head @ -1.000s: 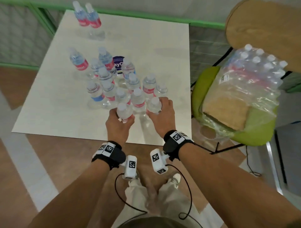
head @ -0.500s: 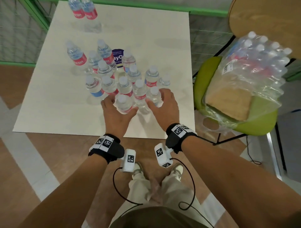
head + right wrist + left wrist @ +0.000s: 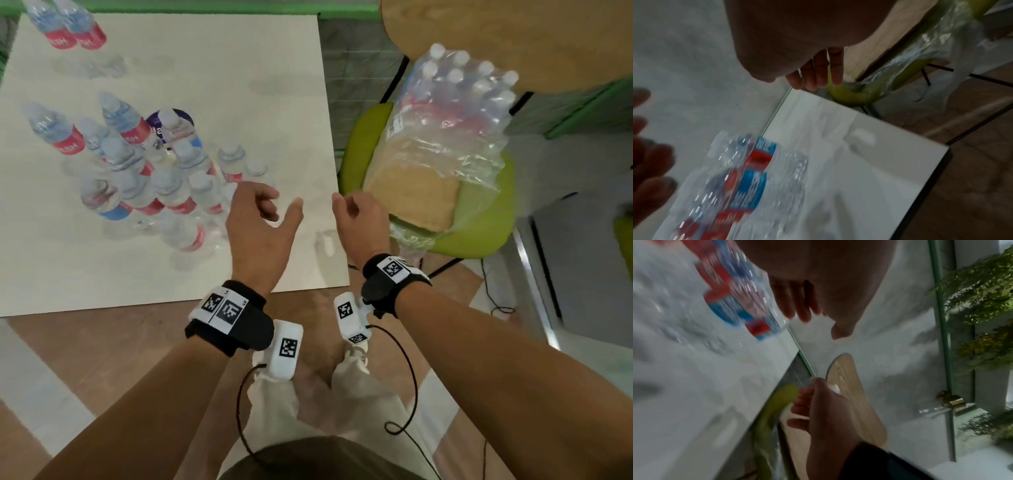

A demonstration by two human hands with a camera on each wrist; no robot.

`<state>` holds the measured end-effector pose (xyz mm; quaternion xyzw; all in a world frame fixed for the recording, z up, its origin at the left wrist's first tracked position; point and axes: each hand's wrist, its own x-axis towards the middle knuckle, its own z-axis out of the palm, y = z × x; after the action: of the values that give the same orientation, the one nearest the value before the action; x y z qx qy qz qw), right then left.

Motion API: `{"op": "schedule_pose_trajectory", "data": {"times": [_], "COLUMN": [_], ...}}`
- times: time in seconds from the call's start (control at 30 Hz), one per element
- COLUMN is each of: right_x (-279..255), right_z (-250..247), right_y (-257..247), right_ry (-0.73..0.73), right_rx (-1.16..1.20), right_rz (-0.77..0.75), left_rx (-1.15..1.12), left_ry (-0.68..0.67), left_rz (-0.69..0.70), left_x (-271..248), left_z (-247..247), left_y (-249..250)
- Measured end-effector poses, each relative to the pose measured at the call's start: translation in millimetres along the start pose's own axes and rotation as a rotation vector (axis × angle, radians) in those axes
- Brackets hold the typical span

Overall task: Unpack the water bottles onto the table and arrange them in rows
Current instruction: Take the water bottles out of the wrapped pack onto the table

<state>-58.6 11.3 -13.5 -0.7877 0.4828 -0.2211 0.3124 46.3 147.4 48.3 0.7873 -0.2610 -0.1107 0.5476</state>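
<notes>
Bottles stand in a tight bunch on the counter, just to the left of the left hand, and two more stand far off at the back left corner. The pack with the rest of them sits on a green chair, just ahead and to the right of the right hand. Both hands hold nothing. The left hand's fingers are loose and a bit curled with the thumb out, and the right hand's fingers are loosely curled too. I think the step now is to reach into the pack for more. To do it well, go in through the torn front of the wrap, take one bottle in each hand around the middle, and lift it straight out so the thin wrap does not catch. Set each one down next to the last, caps up, so the lines stay neat. The bottles are small and clear, with white caps and red or blue labels. They look soft and easy to squash, and could tip if bumped. The pack is wrapped in shiny crinkly plastic.
</notes>
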Motion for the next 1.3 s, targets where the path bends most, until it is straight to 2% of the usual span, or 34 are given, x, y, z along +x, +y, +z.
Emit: {"op": "schedule_pose_trajectory", "data": {"times": [0.1, 0.2, 0.23, 0.37, 0.47, 0.53, 0.57, 0.67, 0.73, 0.87, 0.97, 1.03, 1.17, 1.3], "right_x": [23.2, 53.5, 65.9, 101.6, 122.8, 136.2, 142.2, 153.9, 159.2, 167.3, 166.7, 165.7, 175.1, 185.6], "right_z": [-32.2, -72.3, -84.8, -124.6, -150.5, -161.9, -167.3, -176.0, -178.4, -172.1, -168.0, -165.9, -173.1, -182.9], "right_y": [32.0, 60.1, 67.3, 93.2, 115.8, 128.0, 127.9, 122.9, 122.0, 125.4, 122.7, 123.3, 115.2, 107.5], "right_ry": [0.059, 0.054, 0.001, -0.375, -0.711, -0.803, -0.817, -0.854, -0.882, -0.877, -0.909, -0.899, -0.849, -0.824], "right_rx": [0.008, -0.029, -0.087, -0.265, -0.358, -0.463, -0.489, -0.509, -0.544, -0.581, -0.628, -0.648, -0.652, -0.653], "right_rz": [0.085, 0.22, 0.282, 0.485, 0.451, 0.362, 0.331, 0.237, 0.207, 0.252, 0.278, 0.304, 0.327, 0.268], "left_rx": [-0.007, 0.086, 0.118, 0.264, 0.497, 0.526, 0.503, 0.46, 0.524, 0.724, 0.787, 0.878, 0.913, 0.976], "left_ry": [-0.335, -0.53, -0.571, -0.662, -0.728, -0.829, -0.852, -0.839, -0.872, -0.945, -0.828, -0.88, -0.924, -1.049], "left_rz": [-0.014, -0.062, -0.087, -0.156, -0.184, -0.314, -0.388, -0.358, -0.322, -0.205, -0.124, -0.066, -0.113, -0.133], "left_x": [-9.0, 0.3, 8.3, 40.3, 65.2, 81.4, 87.6, 102.3, 105.5, 106.4, 114.0, 116.2, 116.3, 116.7], "left_z": [69.5, 142.6, 164.5, 235.6, 264.7, 274.1, 278.0, 290.1, 299.7, 311.4, 329.1, 332.5, 328.6, 330.7], "left_y": [11.4, 15.3, 16.5, 39.9, 49.7, 42.0, 38.1, 35.3, 34.3, 28.2, 29.2, 25.2, 23.7, 35.7]}}
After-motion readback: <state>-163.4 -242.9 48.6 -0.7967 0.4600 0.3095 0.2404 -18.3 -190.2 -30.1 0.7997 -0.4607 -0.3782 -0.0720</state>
